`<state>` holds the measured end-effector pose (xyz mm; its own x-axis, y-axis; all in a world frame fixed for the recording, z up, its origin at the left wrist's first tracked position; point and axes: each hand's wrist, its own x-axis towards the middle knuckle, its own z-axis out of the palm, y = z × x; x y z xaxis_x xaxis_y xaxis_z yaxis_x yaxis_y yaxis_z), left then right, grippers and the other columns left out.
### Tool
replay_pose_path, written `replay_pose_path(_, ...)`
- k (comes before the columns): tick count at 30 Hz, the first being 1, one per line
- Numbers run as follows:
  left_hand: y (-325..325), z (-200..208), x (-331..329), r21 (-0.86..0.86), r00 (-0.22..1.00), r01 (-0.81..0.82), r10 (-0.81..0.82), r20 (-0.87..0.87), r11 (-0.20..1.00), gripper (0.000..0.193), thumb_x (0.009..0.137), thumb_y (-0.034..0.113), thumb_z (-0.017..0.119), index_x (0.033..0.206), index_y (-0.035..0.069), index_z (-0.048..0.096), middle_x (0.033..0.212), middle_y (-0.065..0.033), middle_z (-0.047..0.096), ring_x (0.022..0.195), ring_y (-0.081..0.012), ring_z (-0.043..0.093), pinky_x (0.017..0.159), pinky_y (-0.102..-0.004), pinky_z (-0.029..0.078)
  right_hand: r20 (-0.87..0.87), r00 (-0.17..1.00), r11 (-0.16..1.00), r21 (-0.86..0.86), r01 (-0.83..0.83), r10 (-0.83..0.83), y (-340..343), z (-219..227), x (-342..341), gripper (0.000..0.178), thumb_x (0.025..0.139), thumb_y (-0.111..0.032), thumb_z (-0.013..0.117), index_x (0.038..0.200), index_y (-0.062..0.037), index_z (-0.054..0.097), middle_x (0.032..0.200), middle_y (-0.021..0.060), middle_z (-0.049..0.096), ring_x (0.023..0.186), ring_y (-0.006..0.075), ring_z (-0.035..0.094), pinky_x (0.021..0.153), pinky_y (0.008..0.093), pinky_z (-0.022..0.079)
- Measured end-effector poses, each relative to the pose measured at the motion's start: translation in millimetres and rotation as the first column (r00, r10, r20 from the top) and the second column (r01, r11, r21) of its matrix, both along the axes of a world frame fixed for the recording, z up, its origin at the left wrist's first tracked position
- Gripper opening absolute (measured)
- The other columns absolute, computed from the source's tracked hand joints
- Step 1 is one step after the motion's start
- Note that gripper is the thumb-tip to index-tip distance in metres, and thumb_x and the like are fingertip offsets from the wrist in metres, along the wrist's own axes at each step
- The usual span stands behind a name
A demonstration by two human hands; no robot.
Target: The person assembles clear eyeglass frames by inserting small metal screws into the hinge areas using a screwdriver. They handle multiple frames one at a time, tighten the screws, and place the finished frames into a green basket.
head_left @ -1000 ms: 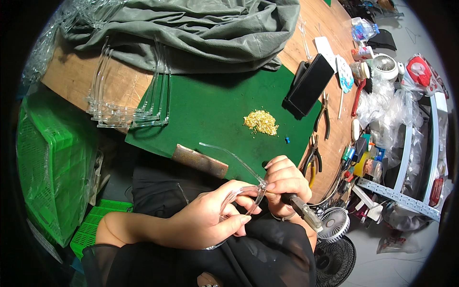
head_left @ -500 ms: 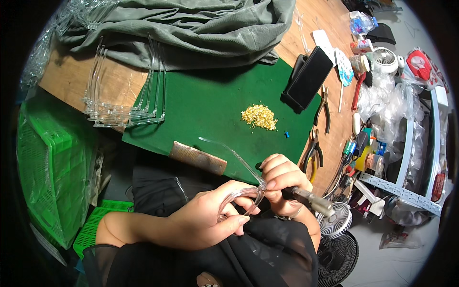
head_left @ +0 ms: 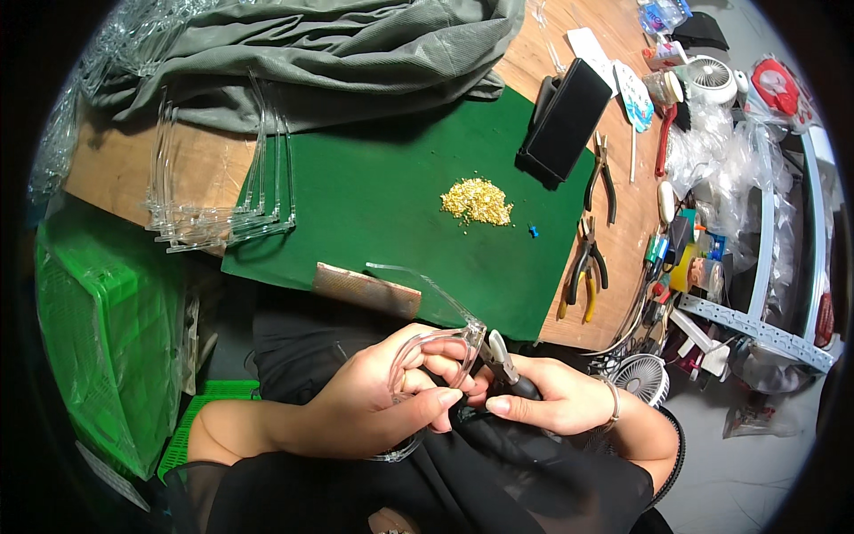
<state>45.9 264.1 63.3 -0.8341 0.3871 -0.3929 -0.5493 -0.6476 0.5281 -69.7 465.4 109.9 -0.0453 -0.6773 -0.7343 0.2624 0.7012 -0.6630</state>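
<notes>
A clear plastic eyeglass frame (head_left: 475,331) is in my left hand (head_left: 378,396), whose fingers are curled round its rims. One thin clear temple (head_left: 418,274) reaches up and left from the frame's corner over the mat. My right hand (head_left: 556,398) is wrapped round the dark handles of a pair of pliers (head_left: 500,359). The metal jaws point up beside the hinge corner of the frame; whether they touch it, I cannot tell. Beyond my hands, a pile of tiny gold-coloured parts (head_left: 478,201) lies on the green mat (head_left: 356,196).
Several clear eyeglass frames (head_left: 218,222) stand lined up on the left. Grey cloth (head_left: 311,62) covers the far side. A black phone-like device (head_left: 567,123) and two more pliers (head_left: 584,260) lie to the right. A wooden block (head_left: 366,290) sits at the mat's near edge.
My right hand has left the frame's corner and moved down and right. The pliers have swung round, so their jaws now point up at the hinge. My view has shifted slightly.
</notes>
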Motion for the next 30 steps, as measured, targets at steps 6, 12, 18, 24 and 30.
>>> replay_pose_path(6,2.0,-1.8,2.9,-0.017,1.000,-0.003,0.003,0.003,1.000,0.037,0.086,-0.005,0.054,0.119,-0.006,0.038,0.102,-0.0135,0.058,0.078,-0.0144,0.063,0.076,-0.0261,0.051,-0.092,0.993,0.997,0.027,-0.075,0.077,-3.2,3.4,-3.6,0.026,0.092,-0.026,0.056,0.103,-0.0020,0.053,0.083,0.0087,0.059,0.077,0.0155,0.056,0.072,0.0293,0.046)
replay_pose_path(12,5.6,-2.1,4.2,-0.128,0.999,-0.003,-0.001,-0.036,0.992,0.036,0.086,-0.005,0.053,0.119,-0.006,0.038,0.102,-0.0131,0.057,0.077,-0.0133,0.062,0.074,-0.0253,0.051,-0.130,0.984,0.992,0.064,-0.112,0.120,-5.0,4.0,-4.6,0.027,0.091,-0.028,0.056,0.098,-0.0021,0.054,0.073,0.0072,0.057,0.067,0.0151,0.054,0.062,0.0301,0.044)
replay_pose_path(18,16.7,-2.0,9.1,-0.368,0.988,-0.058,0.001,-0.154,0.928,0.035,0.086,-0.004,0.051,0.119,-0.008,0.039,0.100,-0.0112,0.056,0.074,-0.0101,0.059,0.068,-0.0221,0.050,-0.247,0.962,0.991,0.087,-0.101,0.119,-5.4,-2.4,0.3,0.027,0.091,-0.028,0.057,0.089,-0.0015,0.057,0.061,0.0102,0.054,0.054,0.0178,0.050,0.055,0.0316,0.042)
replay_pose_path(24,19.3,0.2,9.4,-0.420,0.987,-0.068,0.000,-0.160,0.905,0.036,0.086,-0.005,0.050,0.119,-0.009,0.037,0.098,-0.0097,0.055,0.073,-0.0085,0.057,0.067,-0.0214,0.049,-0.285,0.948,0.979,0.181,-0.095,0.144,-8.4,-2.8,2.8,0.025,0.089,-0.028,0.060,0.086,-0.0024,0.059,0.058,0.0083,0.053,0.052,0.0168,0.050,0.053,0.0316,0.041)
replay_pose_path(30,6.2,-5.6,5.0,-0.191,0.996,0.019,-0.035,-0.076,0.981,0.036,0.087,-0.006,0.049,0.120,-0.007,0.035,0.098,-0.0103,0.054,0.073,-0.0110,0.057,0.070,-0.0227,0.049,0.093,0.995,0.999,-0.019,0.026,-0.024,-1.8,-6.0,-5.5,0.032,0.093,-0.031,0.054,0.106,-0.0015,0.056,0.087,0.0063,0.061,0.082,0.0128,0.055,0.075,0.0286,0.045)
